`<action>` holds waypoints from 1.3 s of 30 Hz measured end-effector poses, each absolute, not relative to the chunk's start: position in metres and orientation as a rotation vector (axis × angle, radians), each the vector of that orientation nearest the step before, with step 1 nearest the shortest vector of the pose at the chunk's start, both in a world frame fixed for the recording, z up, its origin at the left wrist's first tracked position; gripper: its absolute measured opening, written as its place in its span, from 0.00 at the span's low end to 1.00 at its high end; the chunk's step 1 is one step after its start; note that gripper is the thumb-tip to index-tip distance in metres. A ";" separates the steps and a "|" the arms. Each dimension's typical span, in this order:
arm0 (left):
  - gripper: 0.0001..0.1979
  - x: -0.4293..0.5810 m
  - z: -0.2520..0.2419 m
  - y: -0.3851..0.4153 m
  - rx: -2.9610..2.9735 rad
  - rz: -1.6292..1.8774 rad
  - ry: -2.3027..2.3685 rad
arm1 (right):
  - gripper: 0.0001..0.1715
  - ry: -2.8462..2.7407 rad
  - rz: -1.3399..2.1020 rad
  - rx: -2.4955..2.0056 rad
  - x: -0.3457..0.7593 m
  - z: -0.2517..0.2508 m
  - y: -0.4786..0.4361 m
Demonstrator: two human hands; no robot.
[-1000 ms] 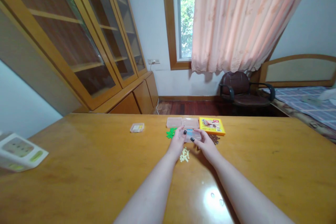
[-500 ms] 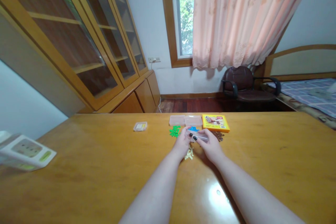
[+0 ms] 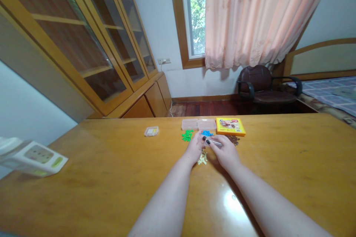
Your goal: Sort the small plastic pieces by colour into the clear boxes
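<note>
Between both hands is a small clear plastic box [image 3: 216, 143], tilted above the table. My left hand [image 3: 195, 148] grips its left end, and my right hand [image 3: 227, 152] has its fingers closed on the right side. The fingers hide much of the box, so I cannot tell what is inside. Around the hands lie loose small pieces: a green pile [image 3: 187, 136] to the left, a blue pile [image 3: 207, 133] just beyond, a brown pile [image 3: 234, 140] partly behind my right hand, and a cream pile [image 3: 203, 158] nearer me.
An open clear case [image 3: 189, 124] lies flat past the piles, beside a yellow box [image 3: 230, 126]. Farther left sits another small clear box [image 3: 151, 131]. A white carton [image 3: 41, 158] stands at the wooden table's [image 3: 111, 177] left edge. Beyond are a chair [image 3: 261, 85] and a glass-door cabinet [image 3: 111, 44].
The view has shifted slightly, so everything on the table appears a little to the right. Both hands keep hold of the clear box, with little change in their grip.
</note>
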State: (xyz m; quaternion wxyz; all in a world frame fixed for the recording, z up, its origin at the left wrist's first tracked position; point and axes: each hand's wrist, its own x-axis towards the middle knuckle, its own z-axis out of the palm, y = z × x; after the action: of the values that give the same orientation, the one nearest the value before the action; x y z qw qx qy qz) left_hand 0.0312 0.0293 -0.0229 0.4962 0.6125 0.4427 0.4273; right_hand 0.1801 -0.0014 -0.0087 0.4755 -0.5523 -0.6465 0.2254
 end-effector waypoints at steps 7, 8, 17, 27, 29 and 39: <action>0.42 0.029 -0.017 0.026 1.540 1.091 1.043 | 0.16 -1.551 0.491 -1.345 0.177 -0.003 -0.006; 0.41 0.029 -0.016 0.025 1.551 1.116 1.034 | 0.16 -1.547 0.481 -1.332 0.177 -0.003 -0.006; 0.45 0.037 -0.004 0.023 1.414 1.260 0.897 | 0.26 -1.534 0.373 -1.244 0.182 -0.008 0.005; 0.45 0.042 -0.001 0.024 1.115 1.265 0.793 | 0.34 -1.418 0.361 -1.355 0.182 -0.008 0.004; 0.43 0.042 0.000 0.023 1.107 1.261 0.792 | 0.35 -1.419 0.366 -1.393 0.182 -0.009 0.002; 0.44 0.043 0.010 0.017 1.075 1.242 0.744 | 0.36 -1.447 0.229 -1.493 0.183 -0.007 -0.004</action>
State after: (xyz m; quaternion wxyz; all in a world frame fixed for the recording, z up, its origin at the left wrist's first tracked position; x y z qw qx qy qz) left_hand 0.0431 0.0174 0.0099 0.6203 0.4678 0.3235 0.5401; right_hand 0.1829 -0.0040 -0.0068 0.5012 -0.6178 -0.5984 0.0947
